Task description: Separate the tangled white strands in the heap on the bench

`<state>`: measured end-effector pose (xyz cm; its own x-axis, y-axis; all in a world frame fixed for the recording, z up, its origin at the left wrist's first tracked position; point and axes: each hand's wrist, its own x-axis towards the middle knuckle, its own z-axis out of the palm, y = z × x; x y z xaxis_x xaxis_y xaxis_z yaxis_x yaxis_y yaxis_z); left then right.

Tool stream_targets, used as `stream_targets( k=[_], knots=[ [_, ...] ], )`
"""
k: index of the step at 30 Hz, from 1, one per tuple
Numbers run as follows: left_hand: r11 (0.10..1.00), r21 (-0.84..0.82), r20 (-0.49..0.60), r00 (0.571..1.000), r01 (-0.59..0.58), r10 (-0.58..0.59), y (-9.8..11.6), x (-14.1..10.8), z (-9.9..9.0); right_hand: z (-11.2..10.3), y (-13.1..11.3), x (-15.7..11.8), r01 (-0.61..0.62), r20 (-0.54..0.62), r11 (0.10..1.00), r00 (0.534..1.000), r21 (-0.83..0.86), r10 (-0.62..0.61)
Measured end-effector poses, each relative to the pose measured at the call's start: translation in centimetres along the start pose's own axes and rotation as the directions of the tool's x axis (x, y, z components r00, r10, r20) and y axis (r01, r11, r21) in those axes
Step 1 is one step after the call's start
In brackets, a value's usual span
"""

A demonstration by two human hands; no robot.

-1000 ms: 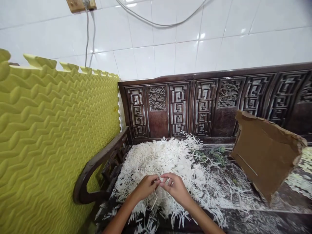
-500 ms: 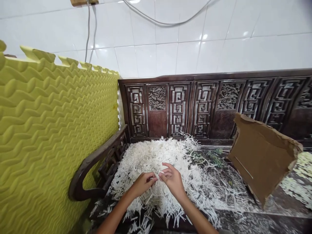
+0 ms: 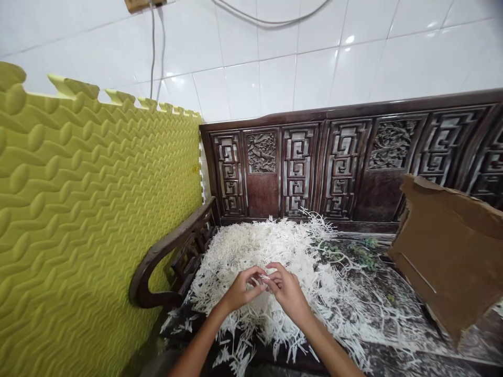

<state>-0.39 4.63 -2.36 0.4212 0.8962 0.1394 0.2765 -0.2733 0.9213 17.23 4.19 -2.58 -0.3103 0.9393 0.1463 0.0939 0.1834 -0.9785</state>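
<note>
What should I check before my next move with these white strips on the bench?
1. Left hand and right hand together above the white shredded strips: ok.
2. A strip firmly pinched between the fingertips: cannot tell, it is too small to see.
3. Cardboard sheet apart from the hands, standing tilted to the right of the pile: ok.
4. Yellow foam mat apart from the hands, beyond the wooden armrest: ok.
5. Strips kept together on the carved wooden bench: not ok, loose ones are scattered along its front.
</note>
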Motion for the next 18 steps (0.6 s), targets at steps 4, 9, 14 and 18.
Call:
stream_targets(
  k=[4,9,14,18],
  knots=[
    [0.999,0.029,-0.035,0.999,0.022,-0.021,-0.6,0.3,1.0,-0.8,0.0,-1.1,0.0,0.078,0.998,0.997,-0.063,0.005],
    [0.994,0.108,-0.071,0.997,0.017,-0.009,-2.0,-0.6,2.5,-0.4,1.0,-2.2,-0.064,0.129,0.998,0.99,0.007,0.063],
    [0.978,0.206,-0.219,0.976,0.034,0.013,-3.9,-1.5,1.8,0.4,-0.2,-3.2,-0.162,0.203,0.984,0.968,0.068,0.145],
    [0.957,0.209,-0.555,0.83,0.203,-0.055,-6.4,-0.3,-2.9,-0.2,-1.6,-3.4,-0.195,0.276,0.975,0.948,0.107,0.159]
  ],
)
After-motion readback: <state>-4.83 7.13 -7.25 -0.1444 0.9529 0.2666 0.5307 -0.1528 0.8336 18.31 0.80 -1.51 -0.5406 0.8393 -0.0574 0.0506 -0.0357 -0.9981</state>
